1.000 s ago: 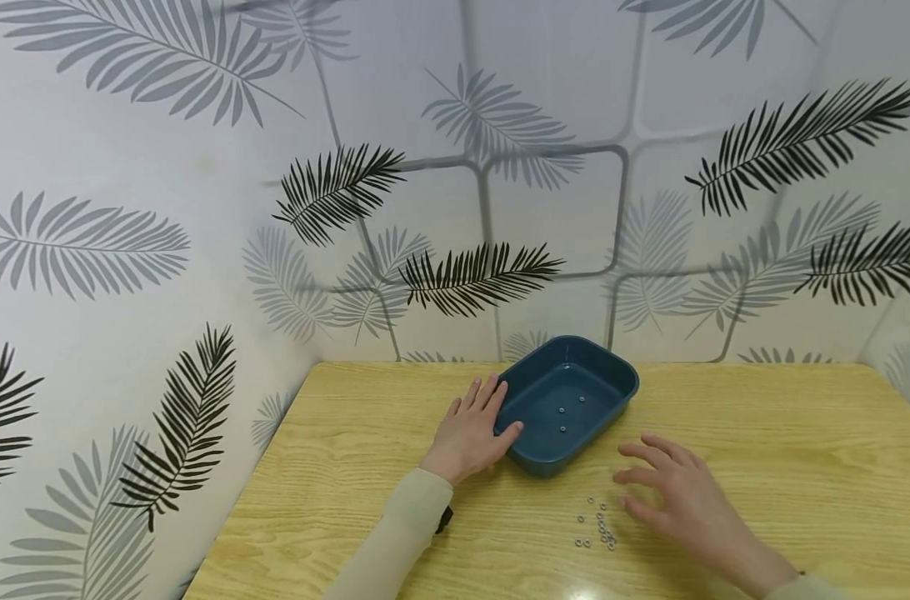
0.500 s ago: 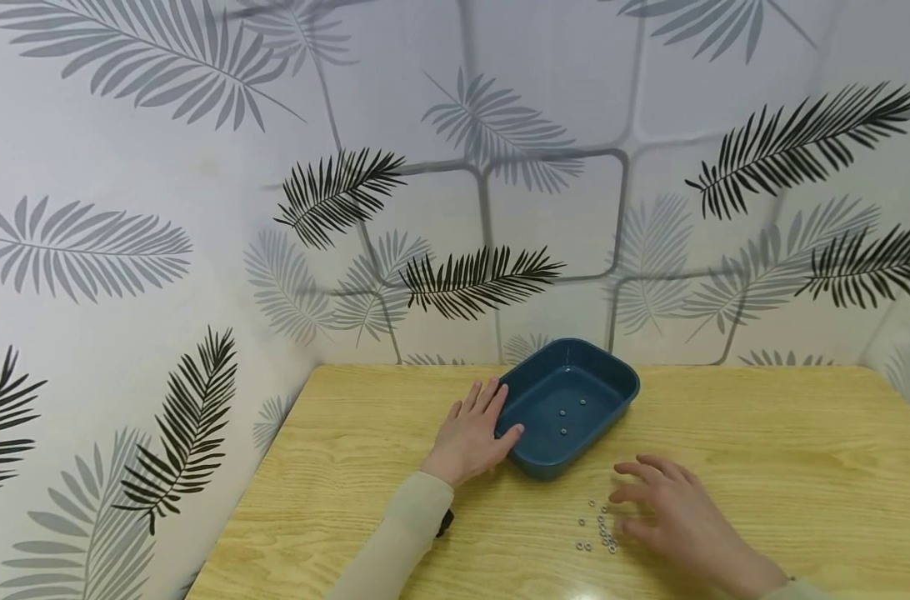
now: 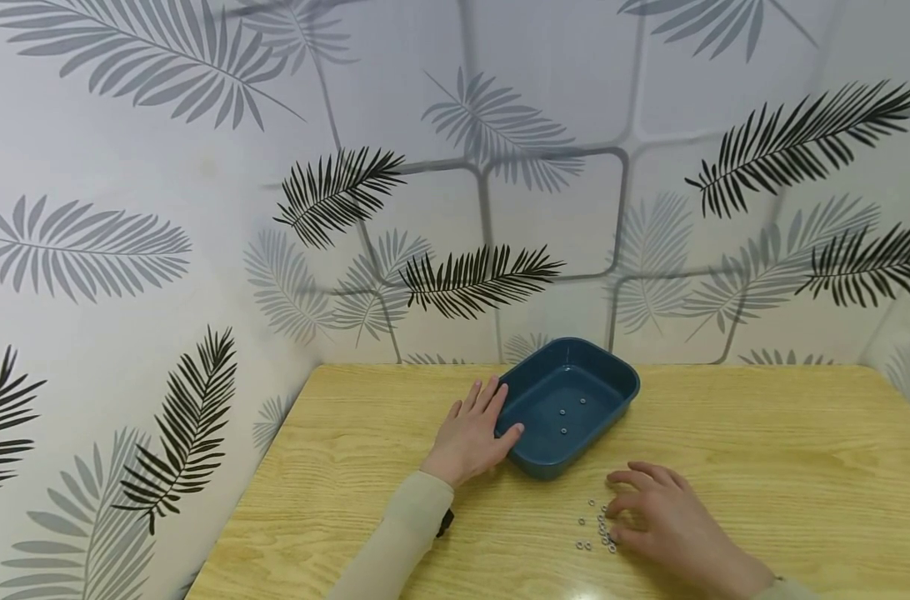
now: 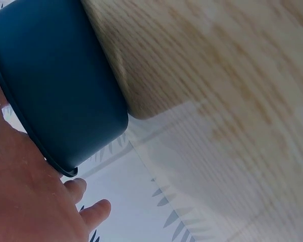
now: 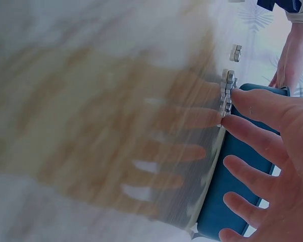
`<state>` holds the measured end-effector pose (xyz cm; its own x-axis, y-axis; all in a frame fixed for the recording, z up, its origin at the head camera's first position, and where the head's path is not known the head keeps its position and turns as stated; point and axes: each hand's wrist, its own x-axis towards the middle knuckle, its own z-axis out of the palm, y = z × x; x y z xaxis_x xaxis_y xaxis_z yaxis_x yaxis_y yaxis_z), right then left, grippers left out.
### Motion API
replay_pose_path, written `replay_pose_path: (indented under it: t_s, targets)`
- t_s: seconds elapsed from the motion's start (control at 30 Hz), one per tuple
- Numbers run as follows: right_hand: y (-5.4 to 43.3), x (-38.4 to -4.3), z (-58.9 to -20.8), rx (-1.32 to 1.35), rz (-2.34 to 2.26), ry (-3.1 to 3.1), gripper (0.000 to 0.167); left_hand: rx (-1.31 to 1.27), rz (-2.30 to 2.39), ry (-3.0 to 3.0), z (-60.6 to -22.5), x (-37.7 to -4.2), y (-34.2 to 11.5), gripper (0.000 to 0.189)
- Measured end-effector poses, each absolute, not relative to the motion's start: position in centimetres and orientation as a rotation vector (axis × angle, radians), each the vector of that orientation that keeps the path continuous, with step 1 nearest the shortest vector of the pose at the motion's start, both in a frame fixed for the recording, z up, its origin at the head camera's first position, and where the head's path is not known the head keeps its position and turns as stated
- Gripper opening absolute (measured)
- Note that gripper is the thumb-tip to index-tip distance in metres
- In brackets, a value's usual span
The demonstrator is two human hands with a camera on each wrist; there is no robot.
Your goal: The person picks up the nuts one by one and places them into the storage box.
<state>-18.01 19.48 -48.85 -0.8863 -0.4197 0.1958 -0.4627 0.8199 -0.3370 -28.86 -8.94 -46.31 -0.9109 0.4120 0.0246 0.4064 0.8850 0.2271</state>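
- Fingers (image 3: 626, 477) of the right hand (image 3: 668, 521), lower right of the head view: bent and spread, with a gap between thumb and forefinger; cannot tell whether any piece is gripped.
- Thumb and forefinger tips are at the loose metal rings (image 5: 227, 91), upper right of the right wrist view; contact appears likely at the tips but is not certain.
- Loose group in the head view, below centre right: some pieces bunched beside the thumb, a few set apart to their left, all on the wood-grain tabletop (image 3: 335, 467).
- Blue tray (image 3: 627, 383), right of centre: placed at a slant on the tabletop, near the patterned wall (image 3: 425, 208). Three small rings (image 3: 563, 431) lie separately on its floor.
- Left hand (image 3: 466, 437), near centre: fingers nearly straight and spread, resting at the tray's left rim, thumb reaching over the edge.
- Left wrist view: tray side fills the upper left, hand alongside the rim at lower left.
- Pale sleeve (image 3: 395, 525) covers the left forearm; small dark object (image 3: 445, 522) shows beside its cuff, identity unclear.
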Motion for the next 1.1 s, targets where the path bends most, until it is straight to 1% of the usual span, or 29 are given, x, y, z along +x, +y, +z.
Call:
replay_pose_path:
  t_s: [0.47, 0.73, 1.1]
  targets:
    - [18.7, -17.8, -49.0, 0.739, 0.585, -2.845, 0.014, 0.66, 0.36, 3.043, -46.8, -29.1, -9.0, 0.073]
    - [18.4, -17.7, -48.9, 0.755, 0.591, -2.863, 0.014, 0.655, 0.363, 3.034, -46.6, -28.8, -8.9, 0.073]
    - [18.3, -17.6, -48.6, 0.712, 0.569, -2.899, 0.018, 0.664, 0.351, 3.042, -46.8, -29.2, -9.0, 0.073]
